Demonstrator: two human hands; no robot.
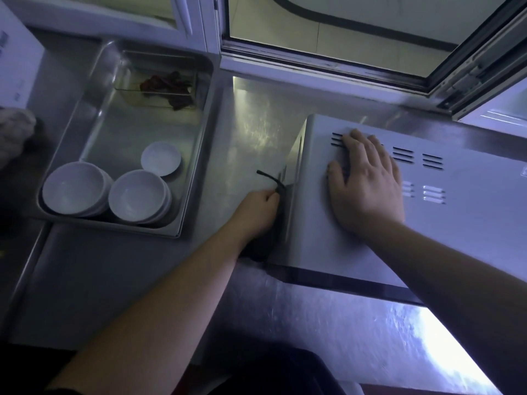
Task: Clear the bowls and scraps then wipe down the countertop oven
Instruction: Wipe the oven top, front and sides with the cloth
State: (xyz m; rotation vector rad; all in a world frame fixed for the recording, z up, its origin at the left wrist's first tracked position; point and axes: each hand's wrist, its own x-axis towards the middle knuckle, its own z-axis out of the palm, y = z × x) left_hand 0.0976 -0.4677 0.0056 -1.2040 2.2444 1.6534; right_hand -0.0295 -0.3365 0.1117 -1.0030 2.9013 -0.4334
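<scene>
The pale countertop oven (456, 223) stands on the steel counter at the right. My right hand (366, 181) lies flat on its top, fingers spread over the vent slots. My left hand (258, 212) grips a dark cloth (268, 240) and holds it against the oven's left side wall. A steel tray (94, 109) at the left holds two stacks of white bowls (75, 188) (137, 195), a small white saucer (161, 158) and a clear container with dark red scraps (166, 88).
An open window frame (328, 55) runs along the back, its sash swung out at the right. A white box (17, 61) and a pale cloth bundle (14, 132) sit at the far left. Bare steel counter (356, 323) lies in front of the oven.
</scene>
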